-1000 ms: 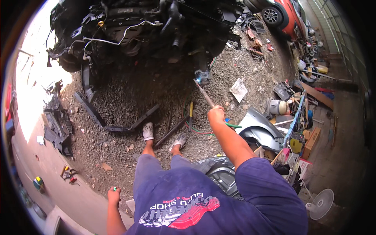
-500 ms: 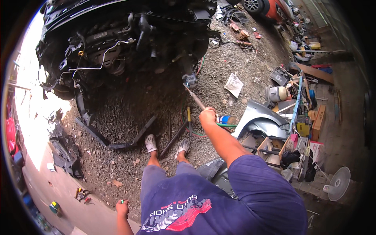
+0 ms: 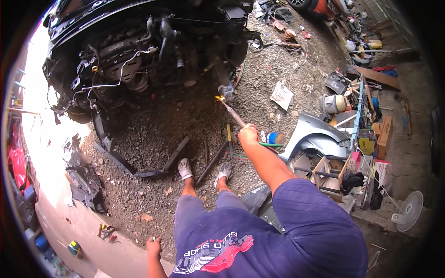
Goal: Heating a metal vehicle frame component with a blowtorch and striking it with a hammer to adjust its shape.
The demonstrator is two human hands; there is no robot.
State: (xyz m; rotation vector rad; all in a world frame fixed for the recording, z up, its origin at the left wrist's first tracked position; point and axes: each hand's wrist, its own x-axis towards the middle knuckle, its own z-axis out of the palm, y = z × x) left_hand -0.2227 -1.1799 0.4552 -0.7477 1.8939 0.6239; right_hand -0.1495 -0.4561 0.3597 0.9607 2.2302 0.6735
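My right hand (image 3: 248, 134), arm stretched out ahead, is closed around the handle of a gas torch (image 3: 235, 116). A yellow-orange flame (image 3: 219, 98) burns at its tip, just below the right front of a stripped car with a bare engine (image 3: 125, 60). Green and red hoses (image 3: 270, 144) trail beside that hand. Low on the left, my left hand (image 3: 154, 250) is closed on a small green thing (image 3: 154, 239), mostly hidden by the fingers; its kind does not show.
A bent dark metal bar (image 3: 143, 173) lies on the gravel before my feet. A yellow-handled tool (image 3: 229, 134), a blue can (image 3: 276, 138) and a silver fender (image 3: 315, 134) lie to the right, with wooden boxes (image 3: 324, 171) and a fan (image 3: 410, 211) beyond.
The small bluish glow at the torch tip is now a larger yellow-orange flame. My view has shifted slightly; both hands keep their grip.
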